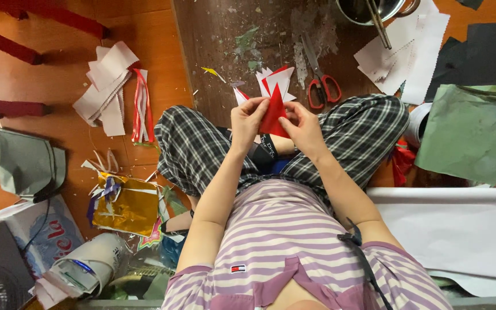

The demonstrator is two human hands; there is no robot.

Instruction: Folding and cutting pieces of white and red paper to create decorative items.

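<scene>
While the floor [144,23] lies strewn with white sheets [409,51], green paper [472,135] and scissors [320,80], I see both hands over the lap: left hand [249,120] and right hand [301,127] each pinching the folded red paper [273,112]. Creases want aligned edges, I judge, pressed firmly.

Down on the glossy orange tiled floor [58,80] a dark scuffed wooden board [219,51] lies speckled with paper scraps. Red-handled steel scissors [320,80] rest on it, just beside a small stack of red-and-white paper triangles [279,77]. Left, white paper strips [105,86] sprawl on the tiles; nearer, crumpled gold foil [126,205]. Right, a green paper sheet [471,133] overlaps black sheets [483,51].
</scene>
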